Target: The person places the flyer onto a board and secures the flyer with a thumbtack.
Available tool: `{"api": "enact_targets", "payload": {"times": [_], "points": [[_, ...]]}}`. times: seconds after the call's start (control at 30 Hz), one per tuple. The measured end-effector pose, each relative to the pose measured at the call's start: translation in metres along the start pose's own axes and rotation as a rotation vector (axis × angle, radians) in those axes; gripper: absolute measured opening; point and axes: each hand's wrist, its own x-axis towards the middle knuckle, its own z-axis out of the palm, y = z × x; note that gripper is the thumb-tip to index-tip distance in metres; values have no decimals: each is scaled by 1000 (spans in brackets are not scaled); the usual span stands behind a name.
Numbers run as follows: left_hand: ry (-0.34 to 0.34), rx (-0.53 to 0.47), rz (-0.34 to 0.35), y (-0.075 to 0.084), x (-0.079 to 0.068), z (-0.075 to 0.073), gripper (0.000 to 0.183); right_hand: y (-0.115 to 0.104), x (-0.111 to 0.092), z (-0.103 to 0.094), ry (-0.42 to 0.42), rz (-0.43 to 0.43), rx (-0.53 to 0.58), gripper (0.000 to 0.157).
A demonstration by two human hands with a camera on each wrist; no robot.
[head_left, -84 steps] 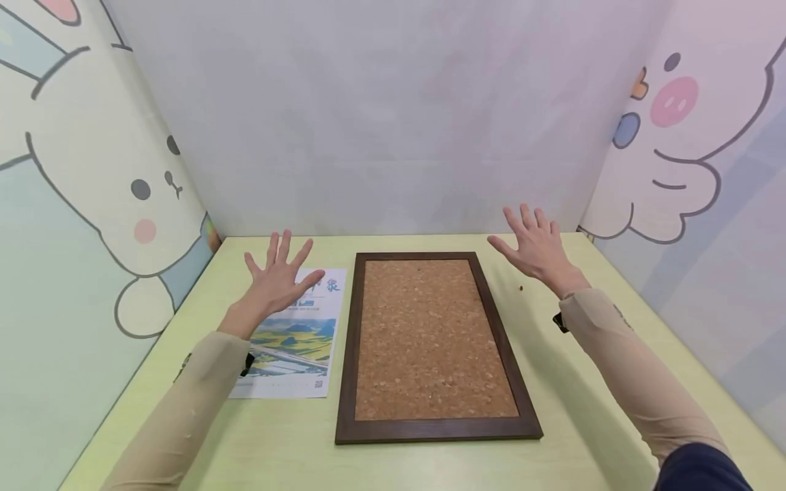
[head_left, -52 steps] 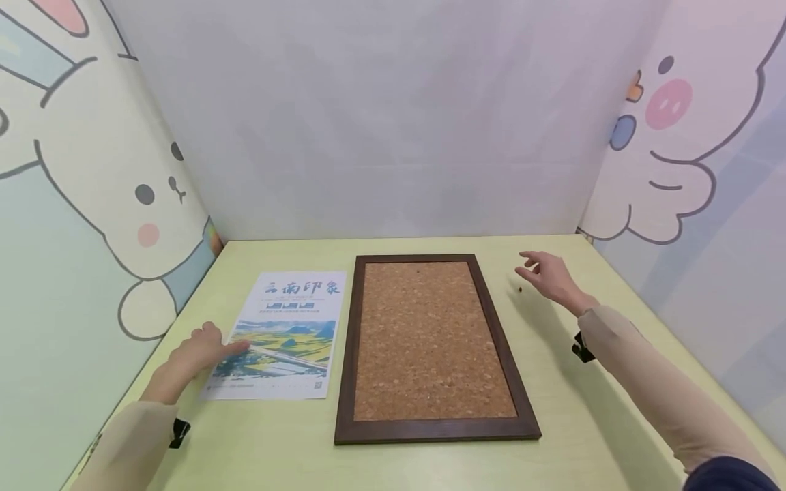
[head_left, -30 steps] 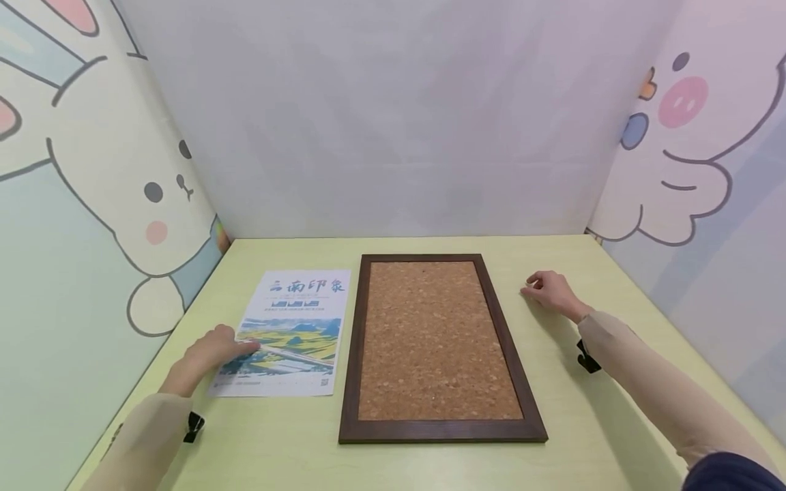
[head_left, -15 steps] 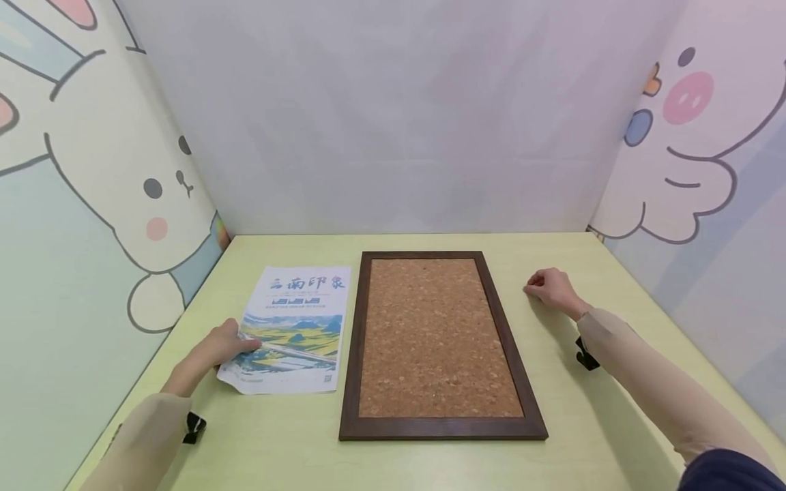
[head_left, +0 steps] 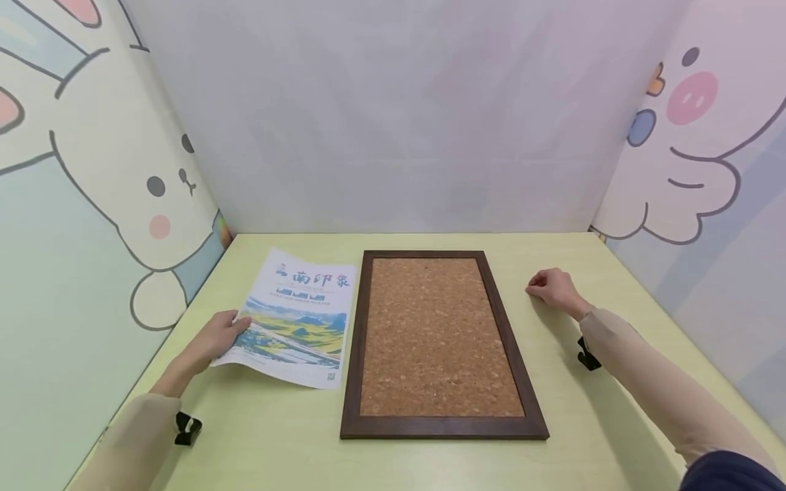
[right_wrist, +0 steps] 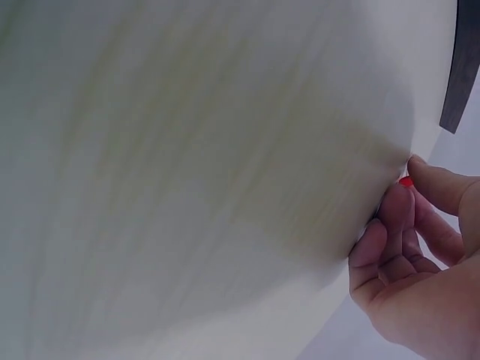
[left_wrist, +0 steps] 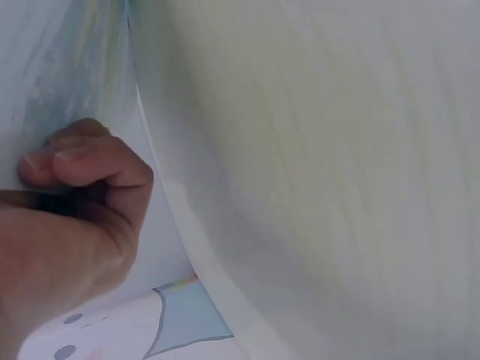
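My left hand [head_left: 216, 336] grips a printed paper poster [head_left: 295, 327] by its left edge, thumb on top, with the left side and lower corner lifted off the table. In the left wrist view, curled fingers [left_wrist: 94, 161] show at the sheet's edge. The poster carries blue lettering over a yellow-green landscape. To its right lies a cork board [head_left: 439, 341] with a dark brown frame. My right hand [head_left: 555, 290], right of the board, has its fingertips down at the tabletop. Thumb and forefinger pinch a small red piece [right_wrist: 406, 181], mostly hidden by the fingers.
The pale yellow-green table [head_left: 276, 436] meets a grey-white wall [head_left: 393, 136] behind. Side panels show a cartoon rabbit [head_left: 123, 164] on the left and a white cartoon figure [head_left: 688, 157] on the right. The board's near edge lies close to the viewer.
Both hands came down from being spread in the air. The left took the poster's left edge and raised it, tilting the sheet. The right closed its fingertips over the small dark spot on the table.
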Motion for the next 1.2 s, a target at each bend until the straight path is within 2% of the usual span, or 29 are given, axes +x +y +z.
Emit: {"api": "enact_targets", "payload": {"times": [0.1,0.3,0.5,1.2], "points": [[16,-71,9,1,0,-3,45,0,0,-1,2,3,0,20],[35,-142,-3,8,0,-8,52,3,0,-2,5,1,7,19],[51,-217,8,15,1,-5,55,4,1,-2,1,8,7,20],[57,-276,18,55,3,33,50,5,0,-1,14,23,30,18]]}}
